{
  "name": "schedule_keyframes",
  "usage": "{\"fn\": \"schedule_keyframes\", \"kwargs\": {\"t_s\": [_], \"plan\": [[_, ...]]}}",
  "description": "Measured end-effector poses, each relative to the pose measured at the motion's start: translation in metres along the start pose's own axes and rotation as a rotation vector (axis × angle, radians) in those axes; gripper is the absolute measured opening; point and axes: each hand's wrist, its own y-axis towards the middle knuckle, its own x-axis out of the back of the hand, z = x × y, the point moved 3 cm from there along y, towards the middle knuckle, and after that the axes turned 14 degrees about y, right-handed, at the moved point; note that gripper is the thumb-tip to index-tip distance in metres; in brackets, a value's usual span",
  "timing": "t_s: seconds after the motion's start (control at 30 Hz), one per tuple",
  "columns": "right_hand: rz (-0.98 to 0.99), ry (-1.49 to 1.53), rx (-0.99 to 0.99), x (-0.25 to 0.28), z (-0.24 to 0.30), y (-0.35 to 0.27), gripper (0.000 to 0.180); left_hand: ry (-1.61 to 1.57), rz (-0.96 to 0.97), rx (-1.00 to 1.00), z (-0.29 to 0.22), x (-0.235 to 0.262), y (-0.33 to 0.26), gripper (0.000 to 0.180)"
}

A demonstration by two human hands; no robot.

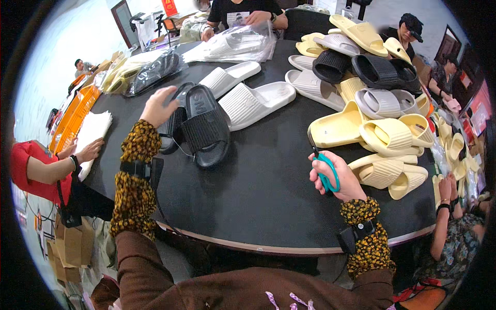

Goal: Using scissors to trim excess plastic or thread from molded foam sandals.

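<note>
Left hand: I saw the wearer's bare left hand (159, 107) raised beside the black pair, its fingers apart and holding nothing; whether a fingertip touched the nearer edge, I could not tell.
Right hand: the bare right hand (338, 178) was closed around a pair of metal scissors with teal plastic loop handles (321, 156), the dark blades pointing away from the wearer.
Black pair: two ribbed black slide slippers (206, 126) lay side by side left of the middle of the table, soles down, toes toward the wearer, with a thin strand showing between them.
White pair: two ribbed white slide slippers (258, 103) lay just beyond and to the right of the black ones.
Slipper pile: a heap of pale yellow, grey and black slippers (385, 132) filled the table's right side; the blades overlapped a yellow one in my view, but I could not tell if they touched it.
Work surface: everything above lay on or over a black-topped table (258, 201) with a curved pale edge.
Far side: a co-worker in black sat behind clear plastic bags (237, 44).
Left side: a co-worker in red had hands on white sheets (93, 132), near an orange plastic crate (77, 116).
</note>
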Motion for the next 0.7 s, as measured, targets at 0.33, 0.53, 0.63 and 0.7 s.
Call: {"fn": "schedule_keyframes", "kwargs": {"t_s": [0.33, 0.53, 0.63, 0.7], "plan": [[0.009, -0.023, 0.032, 0.009, -0.001, 0.001, 0.028, -0.112, 0.465, 0.023, -0.019, -0.034, -0.006, 0.018], [0.013, -0.031, 0.026, 0.011, -0.002, 0.002, 0.027, -0.405, 0.704, 0.076, -0.058, -0.034, -0.030, 0.025], [0.012, -0.075, 0.046, 0.010, -0.003, 0.002, 0.030, -0.545, 0.723, 0.037, -0.056, -0.014, -0.035, 0.028], [0.029, -0.048, 0.058, 0.009, -0.003, 0.002, 0.030, -0.635, 0.807, 0.041, -0.053, -0.013, -0.039, 0.034]]}}
